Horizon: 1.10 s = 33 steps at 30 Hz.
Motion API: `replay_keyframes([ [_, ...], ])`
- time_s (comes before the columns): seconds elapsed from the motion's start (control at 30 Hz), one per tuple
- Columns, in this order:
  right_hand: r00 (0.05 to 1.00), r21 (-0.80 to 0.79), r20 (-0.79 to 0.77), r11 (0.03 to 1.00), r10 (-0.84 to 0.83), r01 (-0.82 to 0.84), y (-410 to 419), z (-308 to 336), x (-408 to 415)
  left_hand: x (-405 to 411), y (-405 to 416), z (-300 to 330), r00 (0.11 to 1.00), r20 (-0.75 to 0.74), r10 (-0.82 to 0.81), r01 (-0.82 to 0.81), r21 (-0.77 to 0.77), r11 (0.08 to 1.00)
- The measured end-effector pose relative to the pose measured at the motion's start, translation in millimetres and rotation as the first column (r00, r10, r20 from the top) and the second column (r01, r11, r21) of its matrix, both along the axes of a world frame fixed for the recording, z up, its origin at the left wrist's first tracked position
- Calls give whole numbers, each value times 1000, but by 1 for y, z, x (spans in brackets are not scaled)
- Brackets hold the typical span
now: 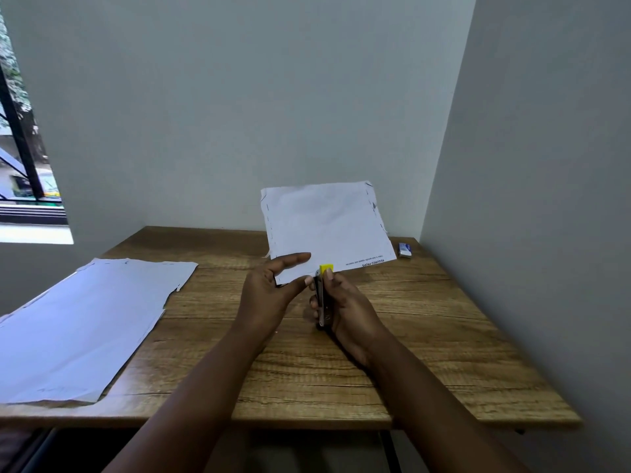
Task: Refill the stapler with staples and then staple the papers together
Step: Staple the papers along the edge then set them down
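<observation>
Left hand (269, 291): pinching the held papers (324, 227) at their near edge, lifting them above the table (409, 336).
Right hand (348, 308): gripping the stapler (321, 298), its yellow tip meeting that edge.
Staple box (405, 249): lying at 1 o'clock.
Loose sheets (85, 319): lying at 9 o'clock.

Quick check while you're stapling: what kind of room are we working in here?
Probably a small office or study corner. A wooden desk sits pushed into the meeting of two plain walls, a window is at the left, and loose paper sheets and a small staple box lie on the desk.
</observation>
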State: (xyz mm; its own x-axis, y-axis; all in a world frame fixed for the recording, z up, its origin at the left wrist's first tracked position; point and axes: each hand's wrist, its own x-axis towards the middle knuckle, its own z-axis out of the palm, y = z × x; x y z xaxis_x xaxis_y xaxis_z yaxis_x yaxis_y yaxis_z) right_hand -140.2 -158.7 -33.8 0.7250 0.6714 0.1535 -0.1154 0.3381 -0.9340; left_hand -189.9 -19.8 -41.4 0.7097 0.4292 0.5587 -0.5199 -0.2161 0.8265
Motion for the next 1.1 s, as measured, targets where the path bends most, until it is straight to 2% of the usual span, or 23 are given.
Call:
replay_keyframes([
  [0.27,999,24,-35,1000,18,-17,-1,0,2,0,-2,1,1000,2,-13,13,7,1000],
  [0.43,1000,-25,-10,1000,-9,9,-2,-2,4,-2,-3,2,1000,-13,-4,4,27,1000],
  [0.6,1000,14,5,1000,-22,22,1,-3,3,-3,-5,4,1000,-13,-5,5,30,1000],
  [0.93,997,-10,33,998,-68,68,-2,-3,1,-6,-7,5,1000,3,-14,13,73,997],
  [1.1,996,91,19,992,-86,84,-4,2,1,-5,-4,3,999,30,-18,18,4,1000],
])
